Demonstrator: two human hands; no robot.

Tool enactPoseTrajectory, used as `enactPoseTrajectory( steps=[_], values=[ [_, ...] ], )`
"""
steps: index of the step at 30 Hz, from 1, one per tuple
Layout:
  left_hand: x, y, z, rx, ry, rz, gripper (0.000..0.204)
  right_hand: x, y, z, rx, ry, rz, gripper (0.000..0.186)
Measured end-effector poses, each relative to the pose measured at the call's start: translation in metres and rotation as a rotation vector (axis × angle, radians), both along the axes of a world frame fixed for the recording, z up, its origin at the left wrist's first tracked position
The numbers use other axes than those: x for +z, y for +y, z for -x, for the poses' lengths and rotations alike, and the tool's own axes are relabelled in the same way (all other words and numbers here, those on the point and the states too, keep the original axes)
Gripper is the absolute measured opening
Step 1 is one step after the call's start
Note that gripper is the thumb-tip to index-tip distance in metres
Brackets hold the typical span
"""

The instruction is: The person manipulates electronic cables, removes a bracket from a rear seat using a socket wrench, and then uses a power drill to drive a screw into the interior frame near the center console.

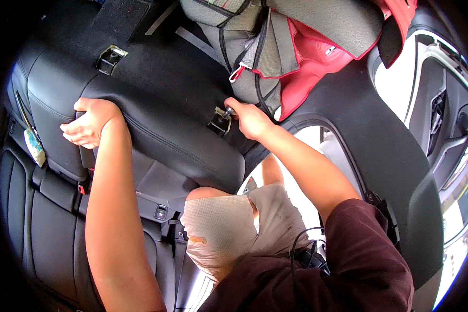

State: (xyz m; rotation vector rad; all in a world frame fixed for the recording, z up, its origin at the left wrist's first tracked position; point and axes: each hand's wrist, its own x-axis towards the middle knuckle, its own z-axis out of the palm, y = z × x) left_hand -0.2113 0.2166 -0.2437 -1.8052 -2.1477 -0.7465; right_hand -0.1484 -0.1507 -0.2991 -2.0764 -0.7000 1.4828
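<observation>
My left hand point(96, 120) grips the upper part of a folded black leather seat back point(177, 145), fingers curled over it near a seam. My right hand point(249, 119) is closed on a short silver metal piece point(229, 111) at a recessed metal latch fitting point(218, 122) in the black carpeted panel beside the seat. A second such fitting point(111, 58) shows farther left. A grey fabric bundle with red lining point(322, 47) lies just beyond my right hand.
A long-handled item with a pale head point(34, 145) rests at far left. Black rear seats point(41, 229) with a red buckle point(81, 188) are lower left. Black pillar trim point(379, 135) and an open car door point(447, 114) are at right. My legs stand in the doorway below.
</observation>
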Motion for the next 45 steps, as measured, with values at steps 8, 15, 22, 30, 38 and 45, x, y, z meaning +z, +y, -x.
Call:
enactPoseTrajectory(
  steps=[8,15,22,30,38,45],
  values=[
    [-0.005,0.003,0.004,0.015,0.023,-0.043,0.071,-0.007,0.018,-0.025,-0.298,0.664,0.302,0.035],
    [-0.005,0.006,0.004,0.002,0.036,-0.069,0.069,-0.017,0.022,-0.027,0.172,0.058,0.045,0.026],
    [0.003,-0.002,-0.001,0.01,0.028,-0.007,0.071,-0.014,0.013,-0.014,0.108,0.067,-0.022,0.026],
    [-0.002,-0.004,0.005,-0.014,0.07,-0.02,0.071,-0.019,-0.006,-0.022,-0.217,0.244,-0.04,0.024],
    [-0.001,-0.003,0.013,-0.035,0.126,0.04,0.073,-0.004,0.183,-0.063,-0.366,0.056,-0.346,0.03],
    [0.013,-0.009,0.0,-0.074,0.083,0.076,0.074,-0.043,0.359,-0.083,-0.323,0.077,-0.159,0.033]
  ],
)
